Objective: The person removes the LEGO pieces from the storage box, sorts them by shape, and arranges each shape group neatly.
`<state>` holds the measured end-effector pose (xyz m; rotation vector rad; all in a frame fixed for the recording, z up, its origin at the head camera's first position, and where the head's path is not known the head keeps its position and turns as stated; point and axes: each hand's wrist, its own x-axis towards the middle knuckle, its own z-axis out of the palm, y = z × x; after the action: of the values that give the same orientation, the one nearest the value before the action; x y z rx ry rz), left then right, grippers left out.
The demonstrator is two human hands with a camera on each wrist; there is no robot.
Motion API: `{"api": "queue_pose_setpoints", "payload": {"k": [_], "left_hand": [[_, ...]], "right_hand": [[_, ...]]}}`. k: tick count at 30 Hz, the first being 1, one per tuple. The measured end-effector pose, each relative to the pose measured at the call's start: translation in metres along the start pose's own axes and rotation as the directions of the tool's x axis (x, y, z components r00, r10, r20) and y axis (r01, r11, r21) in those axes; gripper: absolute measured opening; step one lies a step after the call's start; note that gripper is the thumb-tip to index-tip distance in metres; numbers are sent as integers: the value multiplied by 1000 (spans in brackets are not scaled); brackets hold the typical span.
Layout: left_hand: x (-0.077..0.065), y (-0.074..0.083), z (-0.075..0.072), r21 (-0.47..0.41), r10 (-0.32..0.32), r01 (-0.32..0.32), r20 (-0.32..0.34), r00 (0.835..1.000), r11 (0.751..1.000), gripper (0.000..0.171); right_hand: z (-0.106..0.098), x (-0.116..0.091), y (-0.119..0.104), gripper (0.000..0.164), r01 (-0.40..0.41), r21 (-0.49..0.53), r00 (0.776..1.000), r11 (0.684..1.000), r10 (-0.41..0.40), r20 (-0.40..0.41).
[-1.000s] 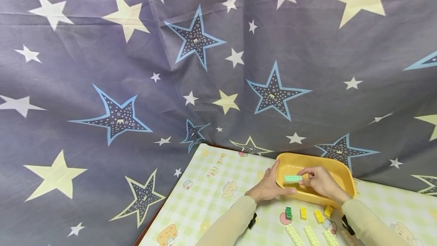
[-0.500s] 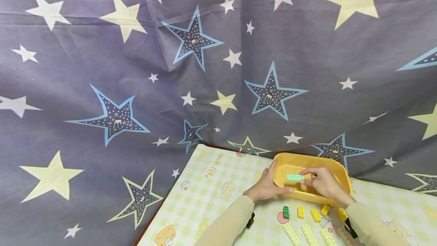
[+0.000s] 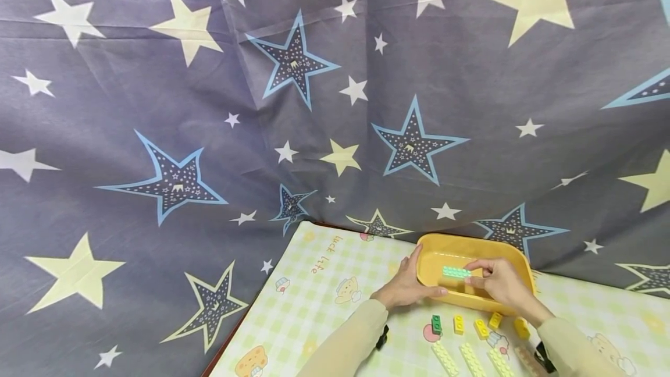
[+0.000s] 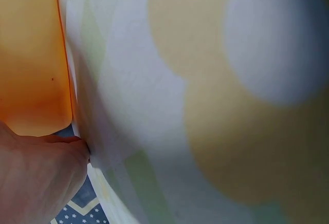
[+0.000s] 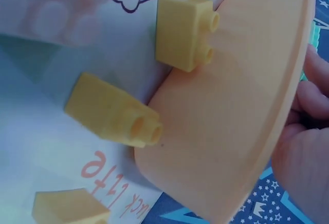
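A mint-green studded building brick is held over the yellow plastic basin, its long side lying across the view. My right hand pinches the brick's right end between thumb and fingers; in the right wrist view part of this hand shows beyond the basin wall. At the basin's left end, my left hand grips the rim, thumb along the near side and fingers on the left side. Its fingertips are partly hidden in the left wrist view, where the hand meets the basin's corner.
In front of the basin lie a dark green brick, several small yellow bricks and several long pale-yellow bricks. A brownish brick lies by the right wrist. Star-patterned cloth hangs behind the table.
My right hand has shifted the mint-green brick slightly to the right within the basin. Another yellow brick beside my right wrist has come into view. My left hand stays on the rim.
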<state>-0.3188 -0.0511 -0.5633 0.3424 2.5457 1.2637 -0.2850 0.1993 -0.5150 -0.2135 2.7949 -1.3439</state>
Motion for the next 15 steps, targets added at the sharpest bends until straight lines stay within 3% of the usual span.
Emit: {"api": "queue_pose_setpoints", "payload": {"k": [15], "left_hand": [[4, -2, 2, -12, 17, -16, 7, 1000, 1000, 124]], "right_hand": [[-12, -20, 2, 30, -43, -7, 999, 999, 43, -24]]}}
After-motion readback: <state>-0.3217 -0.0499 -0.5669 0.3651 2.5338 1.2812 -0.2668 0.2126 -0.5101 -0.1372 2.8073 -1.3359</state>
